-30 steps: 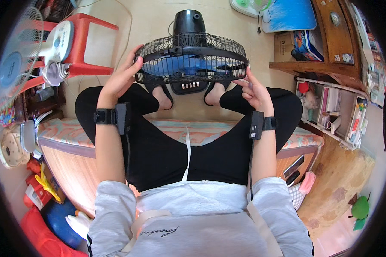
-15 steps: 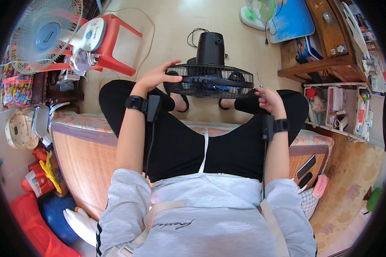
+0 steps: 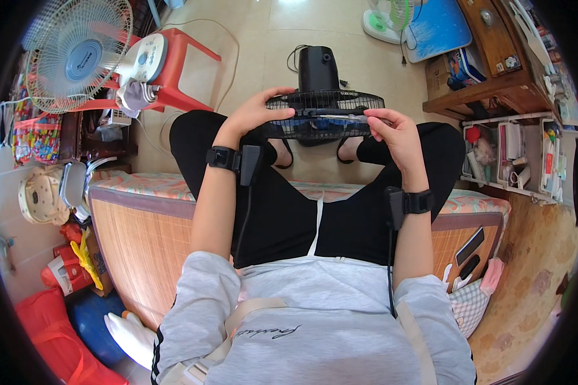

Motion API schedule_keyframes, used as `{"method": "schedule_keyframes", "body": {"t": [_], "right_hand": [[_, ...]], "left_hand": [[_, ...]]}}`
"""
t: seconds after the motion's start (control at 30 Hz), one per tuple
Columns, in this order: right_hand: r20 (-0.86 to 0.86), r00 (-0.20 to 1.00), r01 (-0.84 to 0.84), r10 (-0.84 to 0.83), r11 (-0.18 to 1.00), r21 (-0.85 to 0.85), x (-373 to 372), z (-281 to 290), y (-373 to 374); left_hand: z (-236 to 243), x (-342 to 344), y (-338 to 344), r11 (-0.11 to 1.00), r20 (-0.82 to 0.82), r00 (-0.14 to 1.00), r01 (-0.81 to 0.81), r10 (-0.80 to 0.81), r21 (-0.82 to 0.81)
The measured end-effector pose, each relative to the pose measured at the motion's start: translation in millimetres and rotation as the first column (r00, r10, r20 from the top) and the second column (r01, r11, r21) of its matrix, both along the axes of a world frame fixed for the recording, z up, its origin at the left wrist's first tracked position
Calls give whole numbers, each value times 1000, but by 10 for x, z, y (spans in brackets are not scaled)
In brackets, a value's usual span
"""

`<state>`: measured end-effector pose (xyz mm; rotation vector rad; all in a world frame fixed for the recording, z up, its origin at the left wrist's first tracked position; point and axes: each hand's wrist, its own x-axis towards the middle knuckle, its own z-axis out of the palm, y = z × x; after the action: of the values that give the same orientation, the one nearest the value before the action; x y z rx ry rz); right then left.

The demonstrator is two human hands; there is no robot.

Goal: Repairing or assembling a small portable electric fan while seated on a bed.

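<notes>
A black fan (image 3: 318,67) stands on the floor between my feet, its round wire grille seen edge-on toward me. My left hand (image 3: 260,115) is closed on the left edge of the grille (image 3: 334,133), thumb on the near side and fingers over the top. My right hand (image 3: 393,133) pinches a slim screwdriver (image 3: 340,118) at the grille's right end. The screwdriver's thin shaft points left along the dark rim. Whether its tip touches a screw is too small to tell.
A white fan (image 3: 83,61) and a red plastic stool (image 3: 185,70) stand at the far left. A green-and-white fan (image 3: 382,29), a blue board (image 3: 440,32) and a wooden cabinet (image 3: 475,93) are at the far right. A phone (image 3: 470,246) lies on the mat-covered bed.
My right hand has moved inward and up to the grille, and the screwdriver has swung from pointing away to pointing left. My left hand still holds the grille.
</notes>
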<state>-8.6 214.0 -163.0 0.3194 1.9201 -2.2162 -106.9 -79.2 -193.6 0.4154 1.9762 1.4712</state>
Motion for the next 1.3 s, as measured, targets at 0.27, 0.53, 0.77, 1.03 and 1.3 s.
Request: {"method": "schedule_keyframes", "body": {"t": [0.27, 0.53, 0.77, 1.03, 1.3], "right_hand": [[-3, 1000, -21, 21, 999, 31, -48, -27, -41], [-125, 992, -18, 36, 990, 140, -80, 70, -180], [-9, 991, -125, 135, 937, 327, -116, 63, -70], [4, 989, -141, 147, 945, 295, -84, 162, -55], [66, 984, -177, 165, 938, 297, -74, 221, -31]], "left_hand": [[-26, 45, 16, 1000, -28, 1000, 4, -4, -3], [-69, 95, 51, 999, -108, 994, -23, 19, -41], [-27, 86, 62, 999, -122, 992, -16, 11, -40], [-26, 78, 59, 999, -107, 994, -11, 7, -35], [-59, 73, 59, 999, -127, 992, -13, 8, -32]]}}
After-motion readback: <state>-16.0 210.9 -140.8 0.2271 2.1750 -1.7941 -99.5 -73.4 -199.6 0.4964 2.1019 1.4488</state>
